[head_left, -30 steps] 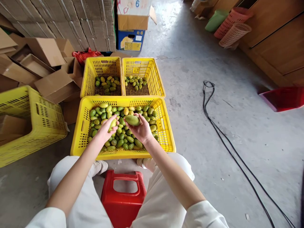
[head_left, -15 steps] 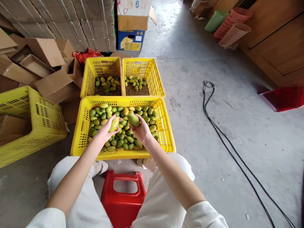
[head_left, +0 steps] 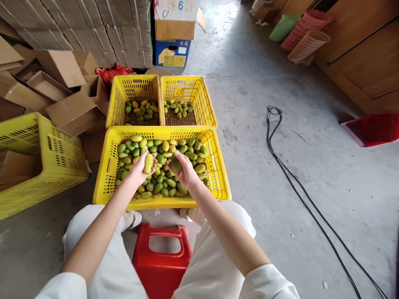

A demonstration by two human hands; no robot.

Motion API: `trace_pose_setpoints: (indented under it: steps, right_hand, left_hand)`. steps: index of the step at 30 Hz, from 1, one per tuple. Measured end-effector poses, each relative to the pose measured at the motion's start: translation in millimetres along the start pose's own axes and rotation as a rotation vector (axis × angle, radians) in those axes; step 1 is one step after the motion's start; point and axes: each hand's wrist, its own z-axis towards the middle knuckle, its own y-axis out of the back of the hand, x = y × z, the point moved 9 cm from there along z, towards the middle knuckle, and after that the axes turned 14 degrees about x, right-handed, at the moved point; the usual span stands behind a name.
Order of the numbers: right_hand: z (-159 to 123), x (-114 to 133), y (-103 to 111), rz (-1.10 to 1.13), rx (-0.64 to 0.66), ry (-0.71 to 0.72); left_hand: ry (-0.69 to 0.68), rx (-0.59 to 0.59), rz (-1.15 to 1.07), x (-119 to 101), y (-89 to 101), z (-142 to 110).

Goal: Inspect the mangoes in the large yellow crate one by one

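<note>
My left hand (head_left: pixel 141 168) is closed around a yellow-green mango (head_left: pixel 149 164), its thumb along the top. In my right hand (head_left: pixel 186 170) sits a darker green mango (head_left: pixel 176 164), partly covered by the thumb and fingers. Both hands hover over a large yellow plastic crate (head_left: pixel 162 202) that holds many small green and yellowish mangoes (head_left: pixel 171 182). Beyond it stand two smaller-looking yellow crates, the back left crate (head_left: pixel 109 112) and the back right crate (head_left: pixel 209 104), each with a few mangoes on the bottom.
A red plastic stool (head_left: pixel 162 265) stands between my knees. To the left are another yellow crate (head_left: pixel 62 158) and loose cardboard boxes (head_left: pixel 73 112). A black cable (head_left: pixel 289 178) lies on the floor at right, near a red container (head_left: pixel 370 131). Plastic baskets (head_left: pixel 307 45) lie farther back.
My right hand has turned the green mango from lying sideways to more upright, with the thumb now across it. The left hand has tilted its mango slightly.
</note>
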Motion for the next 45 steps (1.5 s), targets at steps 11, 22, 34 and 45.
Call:
trace_pose_setpoints:
  steps: [11,22,34,45]
  right_hand:
    - [2,0,-3,-0.096,0.057,-0.042]
    - [11,-18,18,-0.109,-0.024,-0.148]
    - [3,-5,3,-0.190,-0.001,-0.059]
    - [3,-8,13,-0.217,-0.047,-0.029]
  left_hand:
    - [-0.093,0.036,0.085,-2,-5.1,-4]
    - [-0.059,0.058,0.150,-2,-0.9,2]
    - [-0.006,0.066,0.067,2,-7.6,0]
    - [-0.106,0.050,0.181,-5,-3.5,1]
